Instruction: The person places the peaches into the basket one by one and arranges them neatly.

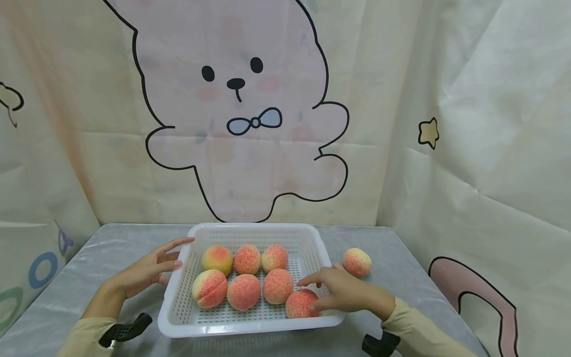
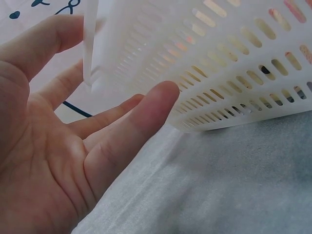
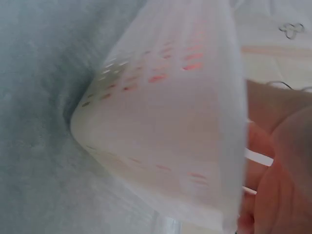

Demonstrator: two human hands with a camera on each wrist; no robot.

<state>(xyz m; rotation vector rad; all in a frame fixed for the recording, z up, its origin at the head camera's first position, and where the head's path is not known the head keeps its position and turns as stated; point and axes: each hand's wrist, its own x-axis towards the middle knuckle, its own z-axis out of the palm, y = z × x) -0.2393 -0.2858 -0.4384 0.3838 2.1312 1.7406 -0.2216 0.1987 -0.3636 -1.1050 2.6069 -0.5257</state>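
A white plastic basket (image 1: 250,327) with slotted walls holds several pink and yellow peaches (image 1: 243,292). At its left rim is my left hand (image 1: 144,270), fingers spread and nearly straight, with fingertips at the edge. The left wrist view shows the thumb (image 2: 151,109) against or close to the basket's outer wall. My right hand (image 1: 343,290) reaches over the front right corner. Its thumb and index finger lie apart beside a red-speckled peach (image 1: 300,303) in that corner, the thumb overlapping its edge. In the right wrist view the basket wall hides most fingertips.
One more peach (image 1: 357,262) lies on the grey cloth-covered table (image 1: 379,243), right of the basket. Hanging printed fabric (image 1: 366,74) with a cartoon bear closes off the back and sides. Dark straps with cameras (image 1: 127,329) sit on both wrists.
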